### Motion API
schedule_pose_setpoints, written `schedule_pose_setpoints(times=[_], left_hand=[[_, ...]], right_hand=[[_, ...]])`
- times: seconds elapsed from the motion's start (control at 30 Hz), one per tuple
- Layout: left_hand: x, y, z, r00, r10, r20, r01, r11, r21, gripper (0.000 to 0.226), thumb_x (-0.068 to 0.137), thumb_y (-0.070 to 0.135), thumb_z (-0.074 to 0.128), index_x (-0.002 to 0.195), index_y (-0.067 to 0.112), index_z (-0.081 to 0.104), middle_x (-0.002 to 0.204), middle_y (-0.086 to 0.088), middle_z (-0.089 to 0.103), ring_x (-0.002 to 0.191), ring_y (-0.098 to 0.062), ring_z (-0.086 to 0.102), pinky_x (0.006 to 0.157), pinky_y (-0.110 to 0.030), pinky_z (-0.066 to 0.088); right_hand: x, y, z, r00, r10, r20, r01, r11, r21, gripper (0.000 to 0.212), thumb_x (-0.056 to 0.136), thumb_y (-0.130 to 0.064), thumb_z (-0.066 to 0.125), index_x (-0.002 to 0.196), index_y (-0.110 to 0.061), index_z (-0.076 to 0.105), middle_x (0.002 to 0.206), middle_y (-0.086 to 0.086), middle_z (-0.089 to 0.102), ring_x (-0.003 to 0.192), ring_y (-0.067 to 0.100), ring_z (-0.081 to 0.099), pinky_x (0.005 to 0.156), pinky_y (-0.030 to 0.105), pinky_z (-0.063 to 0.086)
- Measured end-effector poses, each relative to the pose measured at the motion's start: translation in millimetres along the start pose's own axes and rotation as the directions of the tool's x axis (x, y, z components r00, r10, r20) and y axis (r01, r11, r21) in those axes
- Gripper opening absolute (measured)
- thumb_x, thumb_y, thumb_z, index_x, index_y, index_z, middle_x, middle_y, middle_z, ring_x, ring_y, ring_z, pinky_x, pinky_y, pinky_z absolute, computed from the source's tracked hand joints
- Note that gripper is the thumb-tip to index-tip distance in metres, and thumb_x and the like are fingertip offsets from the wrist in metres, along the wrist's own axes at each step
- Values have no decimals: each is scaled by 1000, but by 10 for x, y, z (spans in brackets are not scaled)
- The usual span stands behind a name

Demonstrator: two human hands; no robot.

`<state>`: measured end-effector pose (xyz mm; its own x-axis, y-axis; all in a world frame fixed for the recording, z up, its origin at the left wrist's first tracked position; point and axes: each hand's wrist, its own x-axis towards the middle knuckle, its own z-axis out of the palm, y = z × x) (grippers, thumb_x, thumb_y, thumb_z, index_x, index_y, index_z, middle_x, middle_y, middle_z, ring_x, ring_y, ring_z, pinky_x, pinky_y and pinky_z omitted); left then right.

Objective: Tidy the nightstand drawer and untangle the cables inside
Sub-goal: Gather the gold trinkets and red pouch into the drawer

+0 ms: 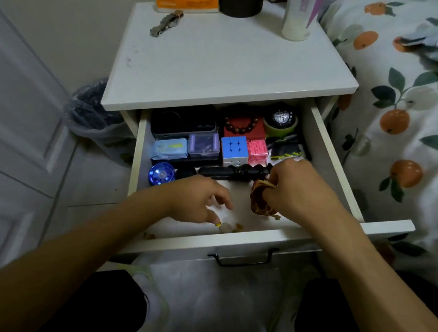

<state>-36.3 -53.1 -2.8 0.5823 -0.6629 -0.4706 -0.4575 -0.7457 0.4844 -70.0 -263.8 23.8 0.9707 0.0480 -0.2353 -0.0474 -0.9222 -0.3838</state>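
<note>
Brown drawstring pouch (258, 201) is held open in the right hand (292, 188) at the drawer (248, 237) front while the left hand (198, 200) pinches a small coin-like piece (218, 223), likely bagging loose bits; next, drop it in.

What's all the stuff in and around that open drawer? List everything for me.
Drawer: one, white, pulled open.
Puzzle cube: one, blue top, drawer middle.
Maze cube: one, pink, right of the puzzle cube.
Bead bracelet: one, dark red-brown, on a red box at the back.
Watch: one, black, back right of drawer.
Black box: one, back left.
Yo-yo: one, blue, left side.
Pouch: one, brown-gold, front right.
Small pieces: several, gold-coloured, drawer front.
Wristwatch: one, metal, nightstand top.
Bottle: one, white, top right.
Bin: one, lined, left of nightstand.
Left hand: pinches a small piece.
Right hand: grips the pouch.
</note>
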Motion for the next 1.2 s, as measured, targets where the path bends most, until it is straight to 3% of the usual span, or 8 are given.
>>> schedule_pose_setpoints(times=[0.13,0.27,0.47,0.6,0.73,0.83,0.97,1.2], left_hand=[[244,30,141,977,185,109,-196,975,106,43,93,21,61,135,31,54,136,5,44,125,-10,42,103,-26,38],[487,106,254,952,258,165,-283,947,153,47,92,20,60,136,35,53,131,2,44,120,-12,41,96,-31,44],[425,93,270,933,209,293,-241,968,76,30,89,0,53,113,9,67,93,4,53,94,-18,52,86,-32,45],[168,44,149,993,83,84,-80,996,-40,25,92,11,62,116,14,69,105,6,65,92,-3,57,81,-10,43],[-87,14,-4,941,-73,-332,-34,951,-306,8,89,19,70,96,15,73,88,9,71,82,-5,66,77,-20,49],[-255,105,-65,904,-180,-387,-92,804,-588,18,91,29,67,80,15,70,73,-1,71,64,-10,65,57,-21,50],[-322,264,6,863,-199,-464,10,925,-379,33,84,51,69,69,21,68,62,4,67,54,-6,59,52,-20,46],[-266,203,-53,804,-241,-544,43,935,-351,16,83,18,67,68,14,64,56,7,59,48,-2,50,54,-22,42]], right_hand=[[13,173,-80,995,98,31,-95,993,-70,7,81,-13,59,80,-8,61,84,11,57,70,25,53,53,28,37],[61,270,-158,985,77,156,-86,995,50,12,84,-16,62,83,-8,71,72,12,70,64,24,67,52,33,56],[254,266,-226,978,18,206,-71,964,255,15,88,-15,64,74,-15,67,59,1,69,44,8,63,44,21,49],[148,164,-133,987,0,162,-62,926,373,14,90,-14,64,77,-9,68,62,6,71,44,7,61,44,20,49],[-28,-36,-22,996,-35,80,-6,883,469,9,89,-13,65,82,-8,68,66,5,71,50,10,64,51,25,55],[-168,-131,58,998,-70,4,59,870,490,10,89,-15,66,80,-11,67,68,2,71,52,10,67,55,27,59],[-267,-195,91,995,-102,6,80,816,572,11,91,-12,66,83,-6,67,70,6,72,58,18,70,59,31,60],[-179,-41,15,990,5,140,-77,853,517,14,93,-23,64,88,-10,68,82,4,74,74,19,71,68,30,58]])
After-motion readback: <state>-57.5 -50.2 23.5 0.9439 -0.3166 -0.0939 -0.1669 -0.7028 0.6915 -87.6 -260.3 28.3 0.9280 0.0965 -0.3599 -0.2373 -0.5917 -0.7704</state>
